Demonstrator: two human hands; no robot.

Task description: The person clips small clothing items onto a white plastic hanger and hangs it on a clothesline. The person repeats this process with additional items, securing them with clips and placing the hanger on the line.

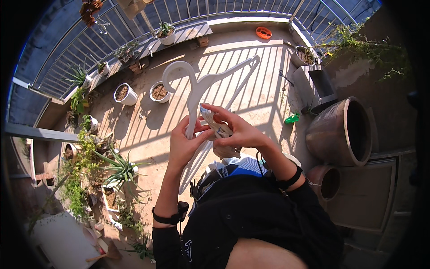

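Note:
A white plastic clothes hanger [207, 81] is held up in front of me, its large hook toward the upper left. One arm of it reaches to the upper right and the other slants down past my left wrist. My left hand [181, 142] is closed on the hanger just below the hook's neck. My right hand [244, 131] grips a crumpled whitish cloth [218, 126] with darker markings, bunched against the hanger. My fingers hide part of it, so its exact kind cannot be told. Blue, white and black fabric [239, 167] shows below my hands, in front of my waist.
White pots of soil [126, 95] and potted plants [121, 169] line the left side. A metal railing [192, 10] curves along the far edge. On the right stand a large brown urn [329, 132] and a grey box [309, 87]. An orange ring-shaped thing [263, 32] and a green object [292, 118] lie on the floor.

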